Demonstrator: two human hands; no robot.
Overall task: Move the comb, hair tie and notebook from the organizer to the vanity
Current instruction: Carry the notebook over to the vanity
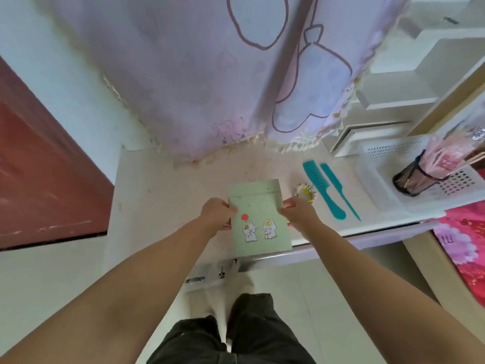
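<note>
Both my hands hold the notebook (258,216) over the near edge of the counter (157,185). My left hand (217,212) pinches its left edge, my right hand (298,212) its right edge, thumbs on the cover. The long axis runs away from me, tilted slightly left at the far end; the near end overhangs the counter's front lip. Green cover faces up, two rabbit stickers at the near half, upright to me. Whether it touches the counter I cannot tell.

Hair tie (305,192) lies on the counter just right of the notebook, near my right hand. Two teal combs beyond it: the wide comb (324,190) and the tail comb (338,190), side by side, nearly parallel, teeth at the far end, handles pointing toward me and right.

White organizer (378,164) sits at the right of the counter, well apart from the notebook, with a dark mesh cup (413,181) lying tilted in it. A lilac curtain (196,88) hangs over the counter's back edge.
</note>
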